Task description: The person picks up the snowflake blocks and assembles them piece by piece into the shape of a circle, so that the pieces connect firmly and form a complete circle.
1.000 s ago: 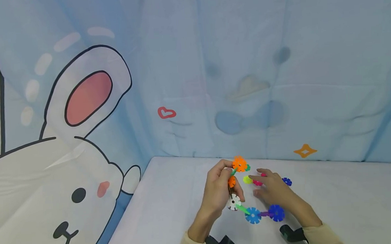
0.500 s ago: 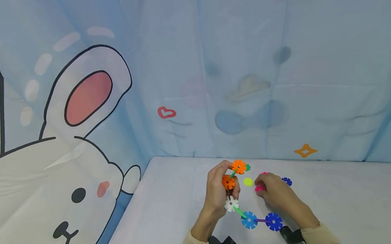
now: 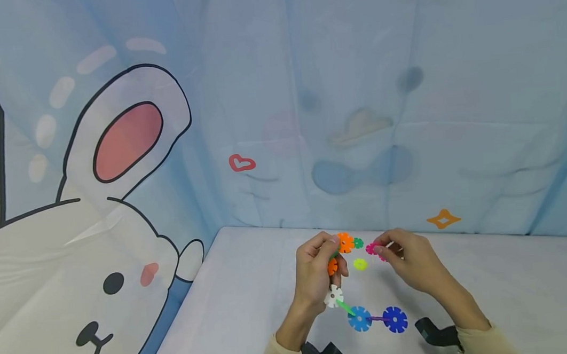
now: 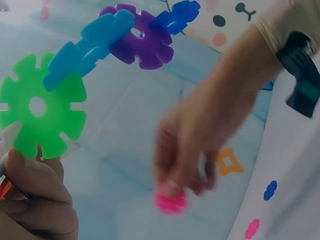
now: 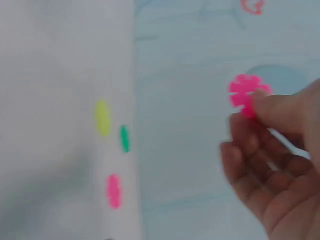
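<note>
My left hand [image 3: 313, 277] grips a chain of interlocked notched plastic discs. In the head view an orange disc [image 3: 346, 242] tops it, then come another orange disc [image 3: 333, 266] and a white disc [image 3: 334, 296]. A green disc [image 4: 57, 127], a light blue disc [image 3: 360, 319], a purple disc [image 4: 150, 52] and a dark blue disc [image 3: 395, 320] hang along its lower end. Between thumb and fingertips, my right hand [image 3: 413, 258] pinches a pink disc [image 5: 245, 92] above the table. The left fingers hide part of the chain.
Loose on the white table [image 3: 250, 285] lie a yellow disc [image 3: 360, 264], a small green disc [image 3: 358, 243], a second pink disc [image 5: 114, 191] and a blue disc [image 4: 270, 190]. A printed curtain [image 3: 269, 92] rises behind the table.
My right hand has reached down to the table, taken hold of a pink disc and raised it up and away. The left hand, still gripping the chain, has shifted slightly.
</note>
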A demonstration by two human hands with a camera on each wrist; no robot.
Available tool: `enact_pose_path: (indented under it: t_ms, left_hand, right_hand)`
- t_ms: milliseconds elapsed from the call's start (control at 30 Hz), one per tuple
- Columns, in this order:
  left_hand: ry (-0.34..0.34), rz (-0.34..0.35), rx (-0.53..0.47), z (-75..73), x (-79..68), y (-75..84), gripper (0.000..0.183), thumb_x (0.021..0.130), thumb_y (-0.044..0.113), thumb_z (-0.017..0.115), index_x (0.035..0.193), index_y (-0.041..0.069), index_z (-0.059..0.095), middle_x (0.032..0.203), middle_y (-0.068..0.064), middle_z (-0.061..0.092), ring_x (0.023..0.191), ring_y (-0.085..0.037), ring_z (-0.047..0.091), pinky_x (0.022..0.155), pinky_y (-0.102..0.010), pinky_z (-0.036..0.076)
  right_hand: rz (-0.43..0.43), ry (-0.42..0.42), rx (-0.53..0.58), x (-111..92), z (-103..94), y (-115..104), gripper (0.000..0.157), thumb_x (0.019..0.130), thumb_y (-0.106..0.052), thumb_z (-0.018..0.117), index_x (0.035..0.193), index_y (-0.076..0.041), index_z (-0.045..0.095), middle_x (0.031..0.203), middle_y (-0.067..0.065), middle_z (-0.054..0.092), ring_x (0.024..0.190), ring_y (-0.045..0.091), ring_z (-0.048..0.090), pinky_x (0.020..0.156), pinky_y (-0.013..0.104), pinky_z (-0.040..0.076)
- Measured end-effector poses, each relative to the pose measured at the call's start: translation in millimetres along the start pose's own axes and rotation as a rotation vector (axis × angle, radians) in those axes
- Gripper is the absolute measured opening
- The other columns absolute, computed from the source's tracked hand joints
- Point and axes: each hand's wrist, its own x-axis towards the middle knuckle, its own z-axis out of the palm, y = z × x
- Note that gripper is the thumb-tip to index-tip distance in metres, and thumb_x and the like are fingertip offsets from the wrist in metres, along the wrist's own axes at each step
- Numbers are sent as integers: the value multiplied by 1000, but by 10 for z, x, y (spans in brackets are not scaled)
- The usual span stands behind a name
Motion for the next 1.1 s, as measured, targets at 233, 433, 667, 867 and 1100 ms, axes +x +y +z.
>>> enact_pose_path:
  t_ms: [233, 433, 667, 867, 1100]
  left_hand:
    - [5, -6, 10, 1, -23, 30, 33, 108, 17, 52, 96, -14, 54, 53, 3, 56, 34, -4, 45, 36, -16, 38]
    - [12, -1, 8, -2, -47, 54, 25, 107, 13, 54, 107, -11, 57, 52, -12, 55, 34, -5, 47, 37, -16, 40]
    - [8, 29, 18, 6, -57, 41, 26, 107, 13, 55, 104, -12, 59, 65, -47, 44, 35, -5, 47, 37, -16, 40]
    - [-12, 18, -5, 9, -67, 65, 27, 108, 14, 55, 104, -13, 57, 54, -24, 52, 35, -5, 47, 37, -15, 40]
    - [-55, -36, -73, 29, -108, 134, 25, 110, 17, 52, 100, -5, 53, 52, 6, 57, 33, -4, 47, 36, -14, 40]
  right_hand:
    - [-359, 305, 48, 15, -262, -425, 17, 98, -27, 78, 96, -11, 77, 85, -6, 74, 67, 6, 67, 65, 9, 53]
    - [-467, 326, 85, -25, -355, -608, 41, 103, -48, 66, 89, -11, 78, 80, -7, 72, 65, 4, 65, 60, 11, 51]
    - [-519, 335, 85, -67, -395, -722, 44, 106, -49, 61, 89, -13, 79, 81, -8, 72, 66, 5, 66, 60, 10, 53]
    - [-460, 270, 75, -95, -416, -766, 20, 102, -27, 74, 93, -9, 75, 87, -5, 75, 72, 8, 73, 71, 9, 58]
    - [-401, 229, 172, -102, -397, -819, 36, 78, 21, 80, 98, -8, 70, 90, -4, 77, 78, 3, 76, 79, 11, 60]
